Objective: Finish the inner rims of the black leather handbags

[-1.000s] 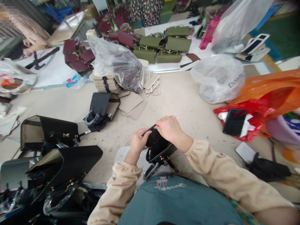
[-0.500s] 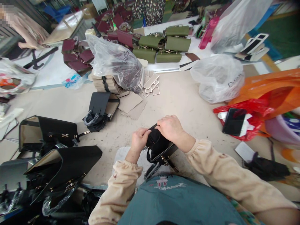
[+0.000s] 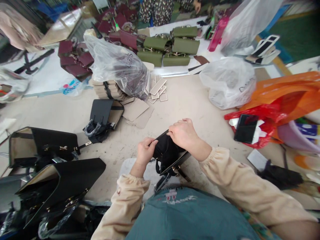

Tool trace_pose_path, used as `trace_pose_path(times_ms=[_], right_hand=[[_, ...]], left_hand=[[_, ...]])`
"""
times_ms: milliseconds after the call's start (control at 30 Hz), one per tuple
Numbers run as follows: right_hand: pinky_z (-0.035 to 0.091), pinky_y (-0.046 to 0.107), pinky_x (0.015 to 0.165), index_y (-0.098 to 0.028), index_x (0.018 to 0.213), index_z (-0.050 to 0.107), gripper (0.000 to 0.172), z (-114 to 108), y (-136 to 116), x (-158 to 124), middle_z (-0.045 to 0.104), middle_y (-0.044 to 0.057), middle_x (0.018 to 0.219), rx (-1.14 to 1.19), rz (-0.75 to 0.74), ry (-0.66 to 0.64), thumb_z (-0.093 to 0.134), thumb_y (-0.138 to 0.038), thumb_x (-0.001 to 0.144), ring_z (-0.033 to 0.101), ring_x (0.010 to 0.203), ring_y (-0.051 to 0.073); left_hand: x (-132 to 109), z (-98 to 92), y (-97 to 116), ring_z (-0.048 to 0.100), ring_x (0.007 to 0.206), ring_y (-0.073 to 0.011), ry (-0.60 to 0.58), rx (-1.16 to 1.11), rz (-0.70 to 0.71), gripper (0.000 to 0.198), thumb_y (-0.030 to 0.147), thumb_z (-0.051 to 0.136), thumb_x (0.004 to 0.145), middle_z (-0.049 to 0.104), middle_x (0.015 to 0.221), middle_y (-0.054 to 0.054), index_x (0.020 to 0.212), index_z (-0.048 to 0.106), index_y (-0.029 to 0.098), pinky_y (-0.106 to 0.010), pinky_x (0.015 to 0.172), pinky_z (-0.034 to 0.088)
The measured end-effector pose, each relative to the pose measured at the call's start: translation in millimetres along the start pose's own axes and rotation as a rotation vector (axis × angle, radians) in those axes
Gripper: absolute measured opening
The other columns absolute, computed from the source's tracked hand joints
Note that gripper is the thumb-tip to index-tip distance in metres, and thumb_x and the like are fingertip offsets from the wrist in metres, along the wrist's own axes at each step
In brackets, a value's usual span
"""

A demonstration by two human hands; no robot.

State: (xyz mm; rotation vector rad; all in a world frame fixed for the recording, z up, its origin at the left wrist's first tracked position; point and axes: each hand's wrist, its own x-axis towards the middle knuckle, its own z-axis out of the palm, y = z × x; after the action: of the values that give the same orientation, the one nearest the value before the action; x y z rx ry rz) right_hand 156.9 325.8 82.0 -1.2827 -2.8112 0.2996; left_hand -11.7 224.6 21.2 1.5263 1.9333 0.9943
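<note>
A black handbag (image 3: 167,156) with gold-coloured fittings stands open at the table edge, close against my apron. My left hand (image 3: 146,150) pinches the left end of its far rim. The right side of that rim is in the grip of my right hand (image 3: 183,134), fingers curled over it and knuckles up. Dark lining shows inside the bag between the two hands. A strap and a buckle hang from its near side. Under the bag lies a pale sheet (image 3: 127,166).
On the left are several black handbags (image 3: 75,173), one smaller black bag (image 3: 102,113), and stacked boards (image 3: 110,90) beside a clear plastic bag (image 3: 122,66). Green bags (image 3: 175,45) line the back. A phone (image 3: 246,128) lies on red plastic at right, near a white plastic bag (image 3: 227,81).
Both hands keep hold of the handbag's rim. My left hand has moved slightly left, so the hands are a little further apart. The whole view has shifted slightly.
</note>
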Motion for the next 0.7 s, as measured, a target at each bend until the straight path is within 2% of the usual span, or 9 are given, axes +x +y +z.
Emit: trace_pose_path(times_ms=[700], right_hand=[[0.024,0.045,0.095,-0.020,0.076,0.066,0.019,1.9,0.6,2.3,0.069,0.006,0.083,-0.007,0.021,-0.007,0.055,-0.032,0.084,0.056,0.090,0.023]], left_hand=[[-2.2,-0.3,4.4,0.057,0.067,-0.0121,-0.005,0.013,-0.016,0.020,0.031,0.055,0.083,0.061,0.068,-0.001,0.071,0.063,0.017,-0.023,0.065,0.044]])
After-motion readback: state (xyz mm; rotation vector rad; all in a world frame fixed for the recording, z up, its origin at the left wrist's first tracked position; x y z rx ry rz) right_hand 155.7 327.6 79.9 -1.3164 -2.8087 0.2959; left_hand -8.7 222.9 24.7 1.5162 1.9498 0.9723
